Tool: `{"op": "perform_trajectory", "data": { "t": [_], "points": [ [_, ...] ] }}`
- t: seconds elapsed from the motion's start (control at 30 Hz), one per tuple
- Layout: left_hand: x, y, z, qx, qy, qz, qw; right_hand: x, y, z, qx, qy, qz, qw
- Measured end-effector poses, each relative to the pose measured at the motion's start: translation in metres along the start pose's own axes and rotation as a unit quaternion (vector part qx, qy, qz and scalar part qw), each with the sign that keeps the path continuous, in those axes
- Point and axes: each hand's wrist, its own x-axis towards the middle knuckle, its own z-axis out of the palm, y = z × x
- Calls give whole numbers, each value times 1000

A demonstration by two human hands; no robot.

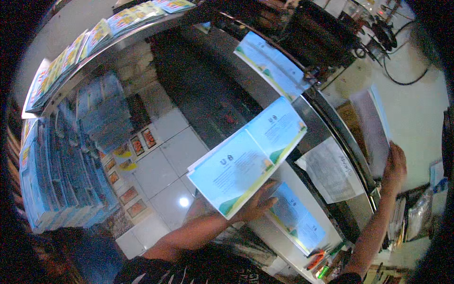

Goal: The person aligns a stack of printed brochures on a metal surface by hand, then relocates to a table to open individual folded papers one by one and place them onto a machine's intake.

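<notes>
My left hand [257, 206] is closed on the lower edge of a small stack of light-blue printed sheets [246, 158], which it holds up tilted, with green and yellow along the border. Part of that hand is hidden behind the stack. Off to the right, my right hand [396, 163] grips the near end of a greyish sheet with a pale blue edge [376, 125], blurred, above a pale table. Another blue printed sheet [272, 64] lies beyond the stack, on the machine's surface. One more [298, 217] rests on the ledge below my left hand.
A white paper with handwriting [328, 170] lies by a dark metal rail [347, 137]. Tall stacks of blue printed matter [61, 175] stand at the left, with more along a far-left shelf [118, 42]. Pens [324, 270] lie at the near edge. Cables [402, 78] run at the upper right.
</notes>
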Motion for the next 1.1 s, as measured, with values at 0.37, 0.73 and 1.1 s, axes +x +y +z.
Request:
{"op": "perform_trajectory", "data": {
  "t": [0.37, 0.73, 1.1],
  "points": [
    [-2, -16, 17, -68, 7, 14, 998, -96, -64, 94, 101, -125, 37, 986],
    [3, 6, 10, 5, 6, 5, 1000, -199, -160, -35, 207, -451, 12, 868],
    [8, 8, 4, 28, -20, 0, 999, -173, -129, -48, 303, -538, 141, 774]
  ]
}}
